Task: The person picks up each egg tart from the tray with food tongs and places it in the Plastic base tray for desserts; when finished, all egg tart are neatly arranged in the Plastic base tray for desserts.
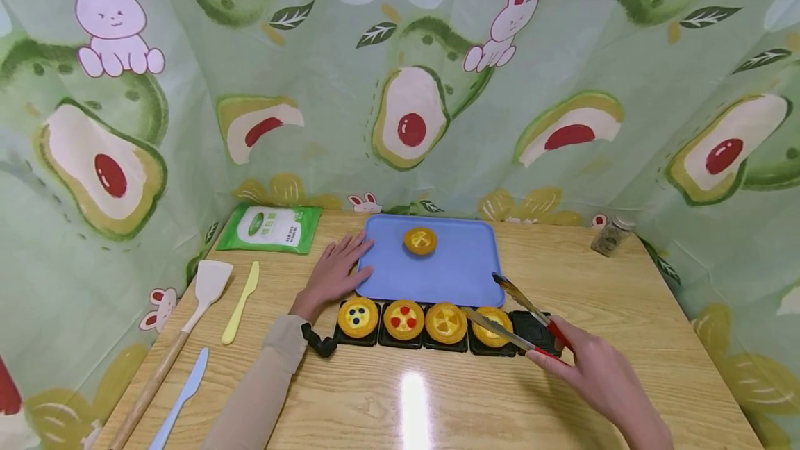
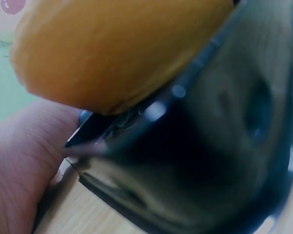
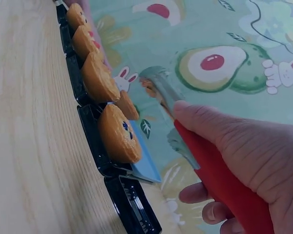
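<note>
Right hand (image 1: 596, 370): grips red-handled metal tongs (image 1: 521, 318), lower right, tips apart.
Left hand (image 1: 334, 273): flat, fingers straight on blue plastic tray (image 1: 462, 276), frame centre.
Yellow egg tart (image 1: 492, 326): probably light, crumbly; take by the crust sides.

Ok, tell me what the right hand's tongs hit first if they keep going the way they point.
Probably the blue tray: the right hand aims the tongs up-left over the fourth tart toward the tray's near right corner. Their height is unclear, so they may pass above.
</note>
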{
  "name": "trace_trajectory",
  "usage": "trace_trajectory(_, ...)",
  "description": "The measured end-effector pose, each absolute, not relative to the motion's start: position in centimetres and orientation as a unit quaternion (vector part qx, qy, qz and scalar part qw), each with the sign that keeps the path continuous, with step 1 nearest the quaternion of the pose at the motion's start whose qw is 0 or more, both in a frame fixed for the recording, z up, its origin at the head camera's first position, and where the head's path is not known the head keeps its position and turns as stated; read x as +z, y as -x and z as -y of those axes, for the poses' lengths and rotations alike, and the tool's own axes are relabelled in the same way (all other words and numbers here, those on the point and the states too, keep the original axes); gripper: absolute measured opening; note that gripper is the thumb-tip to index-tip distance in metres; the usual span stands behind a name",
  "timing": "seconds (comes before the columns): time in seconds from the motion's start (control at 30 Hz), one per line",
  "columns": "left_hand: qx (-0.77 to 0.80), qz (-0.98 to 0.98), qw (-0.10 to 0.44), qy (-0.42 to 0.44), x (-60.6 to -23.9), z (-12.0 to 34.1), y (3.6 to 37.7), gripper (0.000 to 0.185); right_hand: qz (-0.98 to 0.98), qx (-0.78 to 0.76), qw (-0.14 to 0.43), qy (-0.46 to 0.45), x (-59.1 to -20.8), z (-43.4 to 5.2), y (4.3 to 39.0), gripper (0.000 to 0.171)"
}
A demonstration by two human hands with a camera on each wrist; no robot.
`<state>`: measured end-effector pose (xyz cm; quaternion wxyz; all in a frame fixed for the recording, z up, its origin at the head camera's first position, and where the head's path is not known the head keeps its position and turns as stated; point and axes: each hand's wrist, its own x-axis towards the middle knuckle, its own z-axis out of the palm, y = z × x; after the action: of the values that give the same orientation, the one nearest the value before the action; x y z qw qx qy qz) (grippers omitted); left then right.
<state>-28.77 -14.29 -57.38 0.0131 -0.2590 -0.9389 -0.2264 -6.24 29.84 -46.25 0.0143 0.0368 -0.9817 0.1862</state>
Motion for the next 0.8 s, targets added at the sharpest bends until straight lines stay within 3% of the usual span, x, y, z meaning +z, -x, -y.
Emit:
trace_trajectory(0.2,-0.226,0.938,0.014,0.261,-57.4,14.3,28.7,0.069,0.982,0.185,0.023,-0.041,-46.2,-29.6,7.6,0.053)
trace_trajectory(0.43,-0.231,0.936,0.019,0.264,-57.3,14.4,28.7,0.069,0.976,0.218,-0.004,-0.016,-45.9,-29.1,9.4,0.075)
trace_trajectory(0.8,-0.232,0.936,0.021,0.264,-56.9,14.3,28.4,0.068,0.981,0.168,0.06,-0.077,-47.0,-27.8,12.2,0.053)
